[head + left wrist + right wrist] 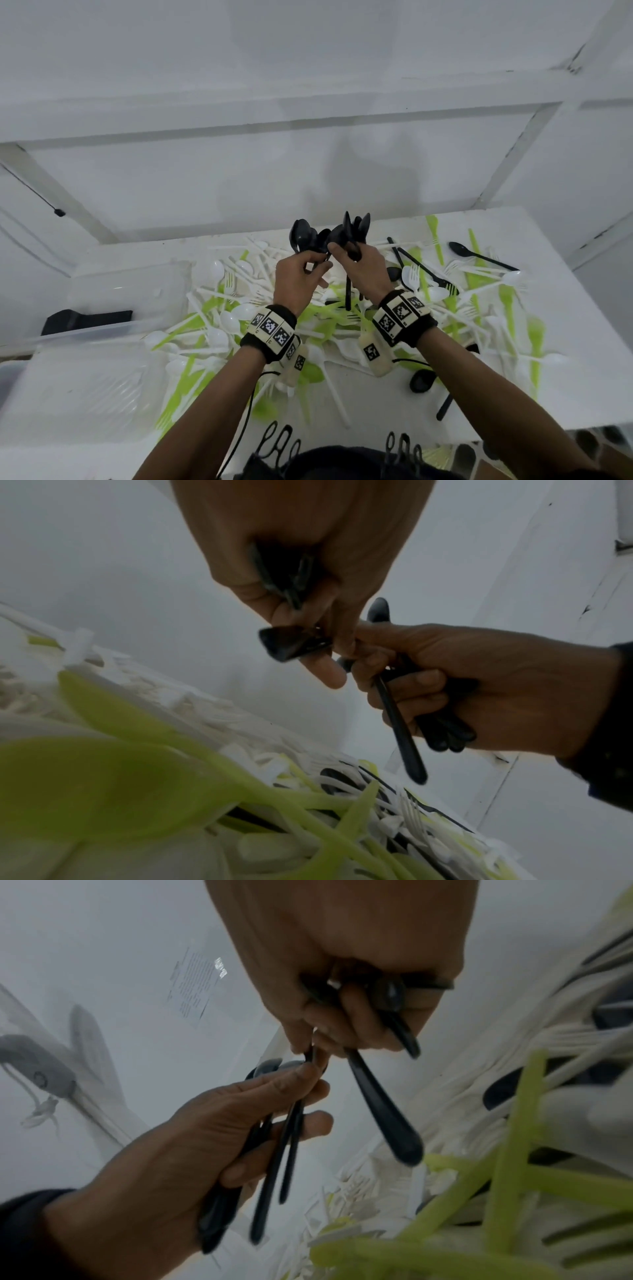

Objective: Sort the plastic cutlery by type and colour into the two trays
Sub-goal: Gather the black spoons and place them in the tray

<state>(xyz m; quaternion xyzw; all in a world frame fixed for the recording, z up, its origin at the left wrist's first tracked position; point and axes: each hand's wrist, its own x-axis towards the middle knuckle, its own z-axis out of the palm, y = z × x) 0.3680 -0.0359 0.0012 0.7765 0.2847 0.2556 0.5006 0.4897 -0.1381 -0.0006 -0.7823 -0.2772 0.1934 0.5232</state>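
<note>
Bunching black spoons [310, 236] above the pile at twelve o'clock — left hand [298, 277] and right hand [359, 270] each curl fingers round handles, likely gathering one type together.

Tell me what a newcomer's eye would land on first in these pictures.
First, the two bunches of black spoons raised mid-frame, bowls up, the left hand gripping one bunch, the right hand the other, fingertips nearly meeting. Next, the sprawling heap of white and lime-green cutlery on the white table beneath them. A clear tray sits at the left with something black inside.
</note>
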